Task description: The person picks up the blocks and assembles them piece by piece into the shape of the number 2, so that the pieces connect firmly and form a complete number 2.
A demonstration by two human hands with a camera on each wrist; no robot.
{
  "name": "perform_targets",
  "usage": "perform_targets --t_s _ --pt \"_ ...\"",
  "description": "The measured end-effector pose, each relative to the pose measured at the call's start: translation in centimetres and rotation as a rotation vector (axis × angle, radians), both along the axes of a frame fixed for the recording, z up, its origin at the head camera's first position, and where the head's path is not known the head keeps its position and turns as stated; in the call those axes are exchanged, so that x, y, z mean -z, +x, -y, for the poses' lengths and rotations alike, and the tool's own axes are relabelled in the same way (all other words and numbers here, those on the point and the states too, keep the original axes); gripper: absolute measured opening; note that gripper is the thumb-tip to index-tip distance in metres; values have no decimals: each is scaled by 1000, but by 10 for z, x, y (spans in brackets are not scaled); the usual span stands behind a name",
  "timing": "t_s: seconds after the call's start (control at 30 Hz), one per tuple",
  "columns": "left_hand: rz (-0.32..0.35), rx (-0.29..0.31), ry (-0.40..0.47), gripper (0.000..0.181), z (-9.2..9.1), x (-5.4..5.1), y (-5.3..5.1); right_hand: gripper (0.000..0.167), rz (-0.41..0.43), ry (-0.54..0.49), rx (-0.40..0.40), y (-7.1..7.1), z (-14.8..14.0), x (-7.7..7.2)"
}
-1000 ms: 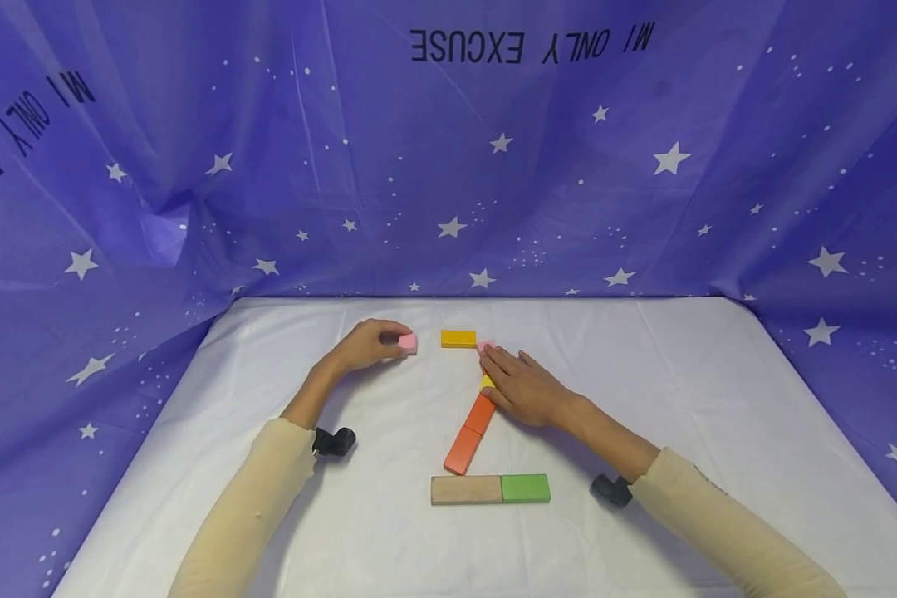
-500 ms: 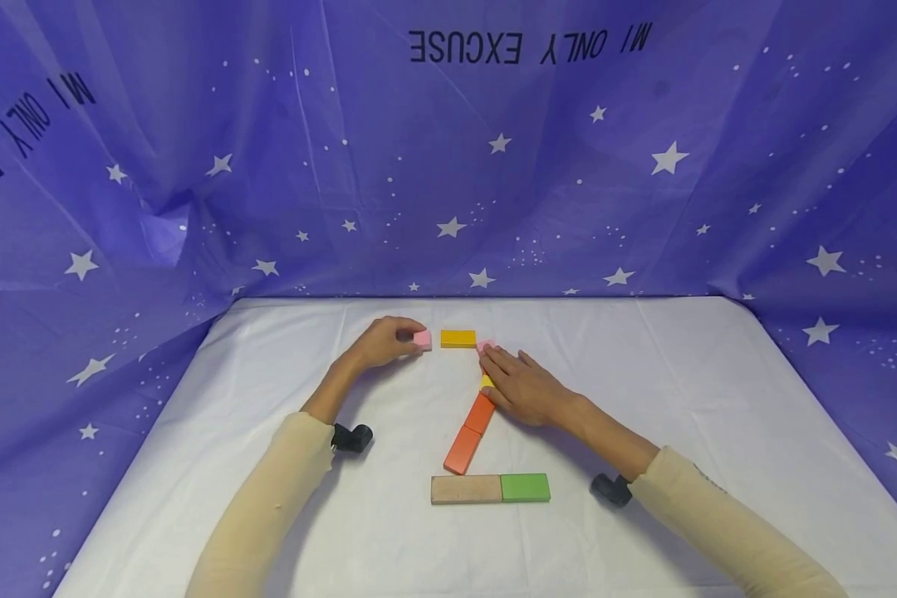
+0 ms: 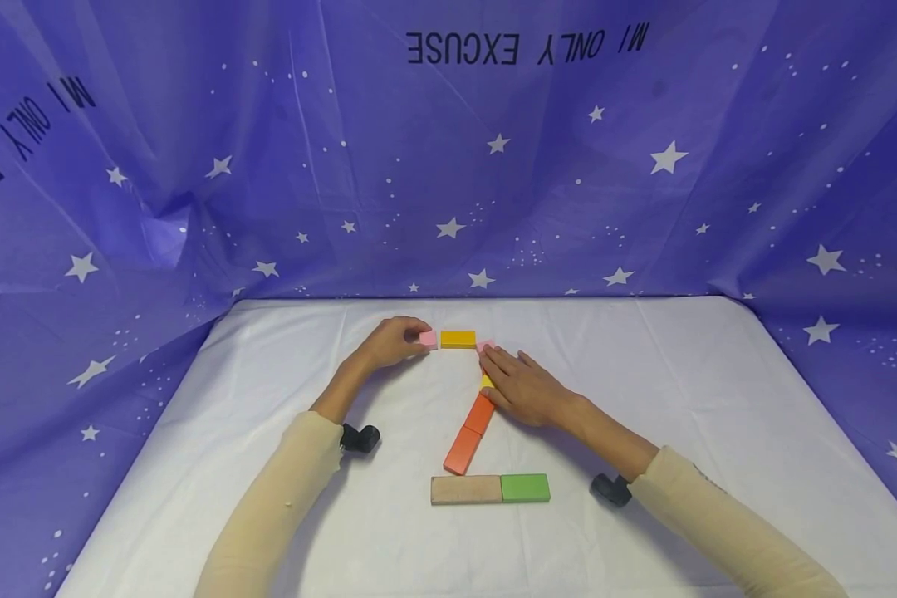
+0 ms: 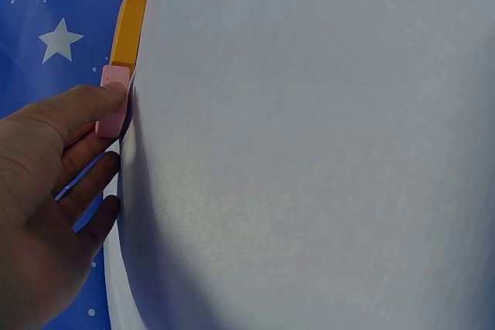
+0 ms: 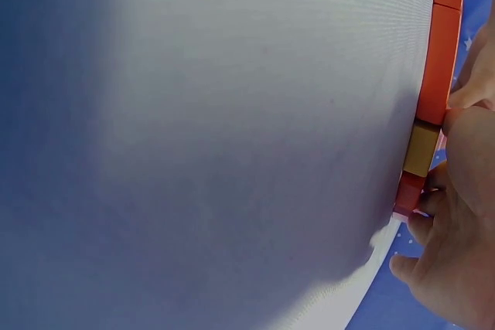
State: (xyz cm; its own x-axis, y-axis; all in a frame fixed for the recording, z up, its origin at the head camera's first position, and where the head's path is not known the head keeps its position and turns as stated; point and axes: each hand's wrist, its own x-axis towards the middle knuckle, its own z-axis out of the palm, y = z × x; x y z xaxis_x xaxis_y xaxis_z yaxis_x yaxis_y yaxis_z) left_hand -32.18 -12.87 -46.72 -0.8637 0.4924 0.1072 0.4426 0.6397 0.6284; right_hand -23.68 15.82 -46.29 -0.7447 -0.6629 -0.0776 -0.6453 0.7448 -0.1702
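My left hand pinches a small pink block between thumb and fingers, just left of an orange-yellow block. A narrow gap separates the two in the head view. My right hand rests with its fingers fairly straight along the upper part of a slanted row of blocks. Under and beside it are another pink block, a red block and a small yellow block, partly hidden by the fingers. Below these, two orange-red blocks carry the slant down to the left.
Nearer the front, a plain wooden block and a green block lie end to end. Everything lies on a white cloth-covered table. A purple star-patterned curtain stands behind and at both sides.
My left hand has moved right with the pink block, bringing it close to the left end of the orange-yellow block. The right hand has stayed in place on the slanted row.
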Motion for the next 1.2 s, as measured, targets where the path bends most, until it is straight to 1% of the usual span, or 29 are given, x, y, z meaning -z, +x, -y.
perform_targets --t_s 0.17,0.4,0.77,1.0,1.2 --pt "-13 -7 5 33 -2 3 0 66 6 0 -1 0 0 0" --pt "-43 2 9 34 -4 1 2 66 6 2 2 1 1 -1" --pt "-24 4 20 34 -5 2 1 66 0 -9 4 1 0 -1" --pt "-40 2 9 35 -5 1 1 66 3 -17 5 1 0 0" --pt "-35 -3 6 35 -6 0 2 66 8 -20 4 0 0 -1"
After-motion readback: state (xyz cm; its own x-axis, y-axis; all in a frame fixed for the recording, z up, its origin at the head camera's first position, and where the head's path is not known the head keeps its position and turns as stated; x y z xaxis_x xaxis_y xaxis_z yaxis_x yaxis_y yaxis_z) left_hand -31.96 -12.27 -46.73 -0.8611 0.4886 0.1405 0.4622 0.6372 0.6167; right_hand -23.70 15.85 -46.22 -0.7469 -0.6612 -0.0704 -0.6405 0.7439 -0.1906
